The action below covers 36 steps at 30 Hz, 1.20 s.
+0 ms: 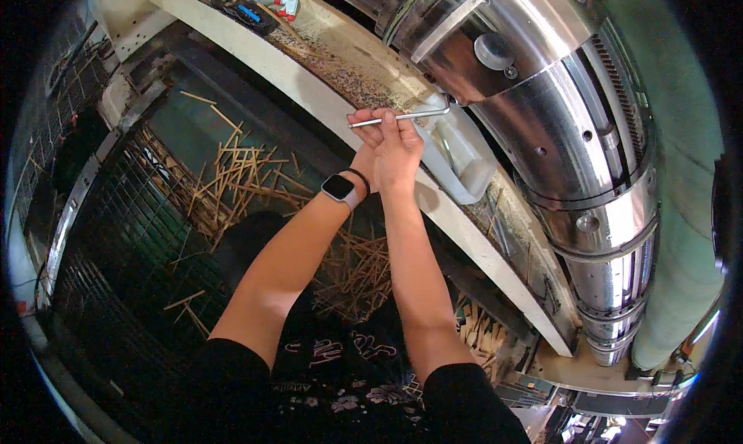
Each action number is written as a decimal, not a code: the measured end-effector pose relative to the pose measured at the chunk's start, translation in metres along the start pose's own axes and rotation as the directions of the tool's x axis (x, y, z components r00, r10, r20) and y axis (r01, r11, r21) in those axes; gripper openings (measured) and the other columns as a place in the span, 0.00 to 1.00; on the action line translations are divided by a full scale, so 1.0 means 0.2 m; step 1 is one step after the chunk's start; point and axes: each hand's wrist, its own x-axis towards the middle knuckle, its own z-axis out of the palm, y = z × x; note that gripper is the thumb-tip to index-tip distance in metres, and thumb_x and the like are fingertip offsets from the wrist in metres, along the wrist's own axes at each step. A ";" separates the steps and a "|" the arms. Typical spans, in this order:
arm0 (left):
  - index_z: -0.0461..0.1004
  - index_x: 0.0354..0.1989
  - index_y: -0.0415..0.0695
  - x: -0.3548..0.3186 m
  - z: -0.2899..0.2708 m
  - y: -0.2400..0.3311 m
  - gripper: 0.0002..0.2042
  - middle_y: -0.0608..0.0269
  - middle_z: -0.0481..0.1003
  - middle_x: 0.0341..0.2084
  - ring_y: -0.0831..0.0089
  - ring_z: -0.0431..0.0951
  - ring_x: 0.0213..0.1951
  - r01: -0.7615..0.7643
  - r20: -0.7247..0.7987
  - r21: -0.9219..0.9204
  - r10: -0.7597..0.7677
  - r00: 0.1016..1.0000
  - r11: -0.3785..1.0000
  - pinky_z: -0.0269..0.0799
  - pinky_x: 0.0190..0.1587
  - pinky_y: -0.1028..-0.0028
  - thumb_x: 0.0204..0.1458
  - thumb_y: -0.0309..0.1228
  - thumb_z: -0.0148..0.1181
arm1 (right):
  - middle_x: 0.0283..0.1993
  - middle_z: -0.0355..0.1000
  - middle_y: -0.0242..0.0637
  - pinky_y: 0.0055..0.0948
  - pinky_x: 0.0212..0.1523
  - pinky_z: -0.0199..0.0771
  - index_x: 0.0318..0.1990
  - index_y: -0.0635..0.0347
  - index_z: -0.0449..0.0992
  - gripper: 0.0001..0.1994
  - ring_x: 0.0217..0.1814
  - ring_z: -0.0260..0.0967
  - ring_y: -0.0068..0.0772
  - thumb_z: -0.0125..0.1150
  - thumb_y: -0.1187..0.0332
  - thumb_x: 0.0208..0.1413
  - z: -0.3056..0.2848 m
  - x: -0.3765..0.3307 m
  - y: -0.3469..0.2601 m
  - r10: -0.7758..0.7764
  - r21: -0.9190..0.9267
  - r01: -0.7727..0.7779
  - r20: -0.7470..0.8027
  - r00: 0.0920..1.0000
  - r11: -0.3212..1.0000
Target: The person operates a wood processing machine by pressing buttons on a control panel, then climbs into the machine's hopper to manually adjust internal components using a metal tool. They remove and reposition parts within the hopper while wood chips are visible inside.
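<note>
My right hand (pixel 398 150) is closed on a silver L-shaped hex key (pixel 422 114). The long arm of the key lies across its fingers. At the other end, the key's bent tip meets the lower side of a shiny metal cylinder (pixel 542 123); I cannot tell whether it sits in a screw. Close against the right wrist is my left hand (pixel 364 162), with a watch (pixel 338 186) on its wrist. Its fingers are mostly hidden behind the right hand. Just right of my hands, a white plastic tray (pixel 467 190) stands on the ledge.
A pale machine beam (pixel 302 104) runs diagonally past my hands. On the dirty ledge at upper left lie a clear bottle with a red cap (pixel 286 7) and a black item (pixel 244 15). Thin wooden sticks (pixel 240 165) litter the space below. A green roller (pixel 685 212) flanks the cylinder.
</note>
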 end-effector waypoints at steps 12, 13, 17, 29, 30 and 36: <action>0.63 0.44 0.34 0.04 -0.04 0.13 0.16 0.51 0.73 0.38 0.67 0.74 0.41 -0.069 -0.049 0.913 -0.276 0.960 -0.402 0.70 0.39 0.77 0.59 0.36 0.37 | 0.33 0.73 0.45 0.32 0.39 0.76 0.33 0.69 0.68 0.11 0.35 0.74 0.38 0.45 0.69 0.61 0.09 0.01 -0.06 0.019 -0.134 -0.028 -0.070 0.997 0.991; 0.63 0.44 0.34 0.05 -0.04 0.16 0.16 0.50 0.73 0.38 0.67 0.75 0.41 -0.095 -0.042 0.916 -0.327 0.944 -0.389 0.70 0.39 0.77 0.59 0.36 0.37 | 0.33 0.73 0.45 0.30 0.37 0.76 0.32 0.69 0.68 0.12 0.35 0.74 0.35 0.45 0.68 0.61 0.07 0.03 -0.04 0.018 -0.106 -0.024 -0.066 0.998 0.994; 0.63 0.45 0.33 -0.04 0.06 0.00 0.17 0.45 0.68 0.46 0.62 0.69 0.50 -0.001 -0.054 0.510 0.033 0.998 0.860 0.64 0.50 0.70 0.56 0.35 0.37 | 0.31 0.73 0.43 0.28 0.36 0.75 0.31 0.68 0.69 0.11 0.32 0.73 0.32 0.48 0.67 0.60 0.03 0.05 -0.02 0.050 -0.059 -0.053 -0.048 0.998 0.997; 0.68 0.39 0.50 -0.10 0.03 0.05 0.13 0.66 0.72 0.36 0.68 0.65 0.49 0.194 0.053 -0.754 -0.236 0.970 0.628 0.57 0.54 0.69 0.43 0.33 0.59 | 0.28 0.70 0.39 0.26 0.33 0.73 0.31 0.65 0.67 0.12 0.29 0.70 0.32 0.47 0.65 0.61 -0.23 -0.06 -0.10 0.126 -0.229 -0.116 0.028 0.992 0.966; 0.68 0.40 0.50 -0.12 0.05 0.02 0.14 0.66 0.72 0.36 0.68 0.66 0.49 0.126 -0.014 -0.589 -0.166 0.986 0.798 0.57 0.55 0.68 0.43 0.32 0.59 | 0.28 0.70 0.39 0.26 0.32 0.73 0.31 0.65 0.67 0.12 0.30 0.71 0.32 0.47 0.65 0.61 -0.18 -0.06 -0.10 0.132 -0.181 -0.123 0.039 0.991 0.976; 0.68 0.40 0.39 -0.16 -0.12 -0.09 0.08 0.59 0.73 0.34 0.70 0.74 0.37 0.169 0.035 -0.911 -0.340 0.940 0.375 0.67 0.47 0.72 0.54 0.26 0.48 | 0.29 0.72 0.42 0.29 0.33 0.76 0.31 0.66 0.67 0.13 0.31 0.74 0.36 0.45 0.65 0.62 -0.18 -0.06 -0.13 0.115 -0.263 -0.101 0.040 0.993 0.960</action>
